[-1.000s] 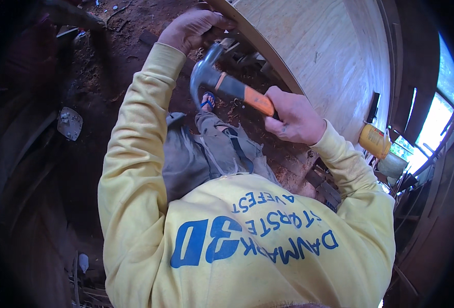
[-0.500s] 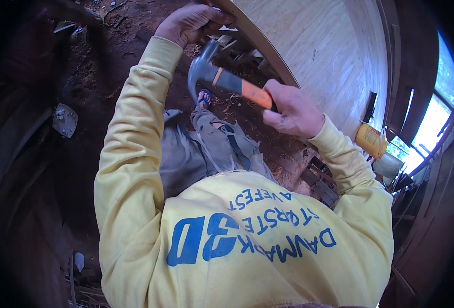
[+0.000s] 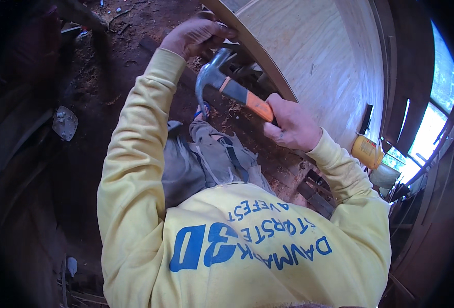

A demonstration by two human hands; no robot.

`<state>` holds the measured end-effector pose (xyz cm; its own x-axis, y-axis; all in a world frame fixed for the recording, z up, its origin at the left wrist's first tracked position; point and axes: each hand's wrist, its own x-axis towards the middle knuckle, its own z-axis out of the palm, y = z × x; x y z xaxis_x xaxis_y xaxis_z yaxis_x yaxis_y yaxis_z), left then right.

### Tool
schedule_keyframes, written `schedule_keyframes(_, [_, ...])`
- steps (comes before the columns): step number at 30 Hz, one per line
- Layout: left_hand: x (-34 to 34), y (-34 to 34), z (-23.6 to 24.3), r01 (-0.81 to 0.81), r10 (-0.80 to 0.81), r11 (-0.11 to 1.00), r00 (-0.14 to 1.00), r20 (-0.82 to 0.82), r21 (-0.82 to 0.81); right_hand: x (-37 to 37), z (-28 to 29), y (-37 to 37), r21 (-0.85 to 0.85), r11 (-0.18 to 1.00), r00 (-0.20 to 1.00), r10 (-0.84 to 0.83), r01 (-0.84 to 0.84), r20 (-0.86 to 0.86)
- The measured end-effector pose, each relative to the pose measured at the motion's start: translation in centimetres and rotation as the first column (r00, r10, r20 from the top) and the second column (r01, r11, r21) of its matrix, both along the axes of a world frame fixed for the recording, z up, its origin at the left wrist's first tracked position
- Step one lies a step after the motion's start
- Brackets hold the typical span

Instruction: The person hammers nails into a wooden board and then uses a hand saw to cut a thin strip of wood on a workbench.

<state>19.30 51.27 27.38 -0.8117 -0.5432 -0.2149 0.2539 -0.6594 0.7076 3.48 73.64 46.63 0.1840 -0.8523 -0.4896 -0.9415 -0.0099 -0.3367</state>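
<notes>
My right hand (image 3: 295, 123) is wrapped round the orange and black grip of a claw hammer (image 3: 232, 88). The hammer's metal head points up and left, a short way below my other hand and beside the panel's edge. At the near left edge of a large pale plywood panel (image 3: 304, 56), my left hand (image 3: 199, 37) is closed, with thumb and fingers pinched together against the edge strip. Whatever those fingers pinch is too small or too hidden to make out.
A yellow plastic container (image 3: 367, 152) stands at the right, by the panel's lower corner. Dark timber pieces (image 3: 317, 192) lie below my right forearm. Wood shavings litter the brown dirt floor (image 3: 129, 66). A pale flat piece (image 3: 65, 123) is at the left.
The hammer's head has tilted slightly and shifted a little to the right, nearer the panel edge. My left hand keeps its pinch at the edge; the whole view has moved slightly.
</notes>
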Motion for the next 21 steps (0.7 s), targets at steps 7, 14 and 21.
schedule_keyframes(7, [5.7, 3.4, -2.4, -0.168, 0.167, 0.980, 0.986, 0.018, 0.111, -0.8, 0.4, -0.9, 0.014, 0.996, 0.991, -0.089, 0.088, 0.100])
schedule_keyframes(14, [9.8, 13.5, -9.0, -0.286, 0.264, 0.874, 0.958, 0.111, 0.393, 0.3, 0.6, -0.2, 0.131, 0.988, 0.995, 0.075, -0.083, 0.064])
schedule_keyframes(21, [10.5, 21.0, -12.0, -0.275, 0.216, 0.765, 0.962, 0.169, 0.582, 0.1, 1.5, -1.5, 0.024, 0.997, 0.997, 0.072, -0.072, -0.009])
